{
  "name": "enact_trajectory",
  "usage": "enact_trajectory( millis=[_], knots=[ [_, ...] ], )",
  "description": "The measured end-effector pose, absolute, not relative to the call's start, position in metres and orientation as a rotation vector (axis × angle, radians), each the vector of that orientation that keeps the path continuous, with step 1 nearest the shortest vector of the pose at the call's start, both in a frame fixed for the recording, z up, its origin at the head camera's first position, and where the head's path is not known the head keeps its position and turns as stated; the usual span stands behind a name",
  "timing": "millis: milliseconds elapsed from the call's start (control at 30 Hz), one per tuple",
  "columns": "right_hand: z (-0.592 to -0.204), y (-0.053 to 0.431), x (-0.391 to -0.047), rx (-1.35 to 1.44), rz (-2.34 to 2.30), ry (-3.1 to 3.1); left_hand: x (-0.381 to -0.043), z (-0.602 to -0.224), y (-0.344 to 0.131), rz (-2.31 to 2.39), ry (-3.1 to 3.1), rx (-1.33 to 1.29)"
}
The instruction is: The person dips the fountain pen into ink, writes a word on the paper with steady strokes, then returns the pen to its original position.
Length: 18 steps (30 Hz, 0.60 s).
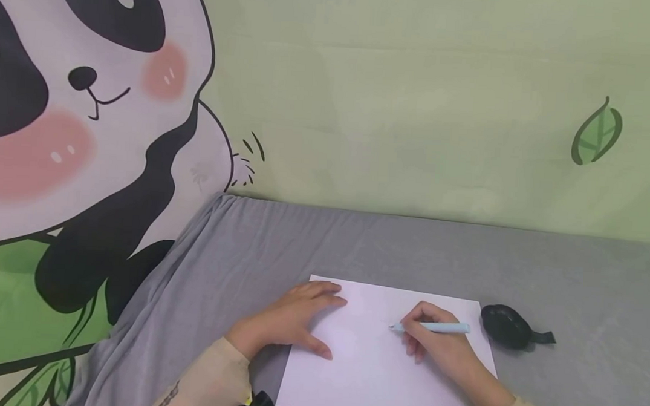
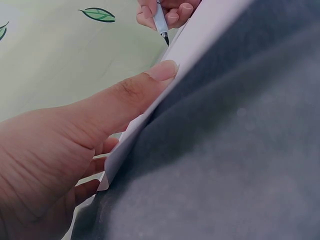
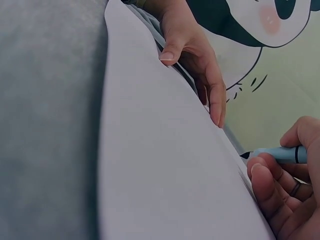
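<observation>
A sheet of white paper lies on a grey cloth. My left hand rests on its left side, fingers spread and thumb on the paper; the left wrist view shows that thumb lying over the sheet's edge. A light blue pen with a dark pointed tip is pinched in my right hand, right of the paper's middle. In the right wrist view the pen points toward the left hand, its tip close to the paper. I cannot tell whether the tip touches.
A black pan-shaped object with a short handle lies by the paper's right edge. Partly hidden near the left forearm is a black item with some yellow beside it. Grey cloth reaches back to a green wall with a painted panda.
</observation>
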State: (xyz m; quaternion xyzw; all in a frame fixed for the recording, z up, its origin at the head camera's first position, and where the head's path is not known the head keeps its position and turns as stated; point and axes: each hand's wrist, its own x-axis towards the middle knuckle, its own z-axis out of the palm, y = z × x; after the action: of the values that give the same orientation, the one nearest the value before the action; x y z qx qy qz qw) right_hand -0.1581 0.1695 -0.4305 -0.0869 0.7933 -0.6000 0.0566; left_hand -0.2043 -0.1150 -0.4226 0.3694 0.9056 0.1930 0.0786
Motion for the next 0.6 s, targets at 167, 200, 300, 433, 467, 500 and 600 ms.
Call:
enact_trajectory(
  millis=[167,200,300,433,467,500,600],
  knots=[
    [-0.4306,0.1701,-0.1591,-0.182,-1.828,2.442,-0.2028,-0.4199,-0.1145,0.579,2.719,1.114],
    [-0.4303,0.1703,-0.1592,-0.174,-1.826,2.445,-0.2026,-0.4196,-0.1146,0.581,2.720,1.115],
    [-0.4294,0.1701,-0.1591,-0.164,-1.827,2.442,-0.2029,-0.4195,-0.1148,0.573,2.724,1.127],
    [-0.4300,0.1698,-0.1593,-0.175,-1.834,2.439,-0.2037,-0.4200,-0.1149,0.578,2.718,1.130],
    [-0.4303,0.1697,-0.1595,-0.175,-1.835,2.438,-0.2038,-0.4201,-0.1149,0.583,2.715,1.127],
    [-0.4305,0.1698,-0.1596,-0.179,-1.832,2.437,-0.2039,-0.4199,-0.1149,0.587,2.713,1.124],
    [-0.4311,0.1703,-0.1597,-0.180,-1.817,2.435,-0.2042,-0.4203,-0.1146,0.586,2.711,1.118]
  ],
)
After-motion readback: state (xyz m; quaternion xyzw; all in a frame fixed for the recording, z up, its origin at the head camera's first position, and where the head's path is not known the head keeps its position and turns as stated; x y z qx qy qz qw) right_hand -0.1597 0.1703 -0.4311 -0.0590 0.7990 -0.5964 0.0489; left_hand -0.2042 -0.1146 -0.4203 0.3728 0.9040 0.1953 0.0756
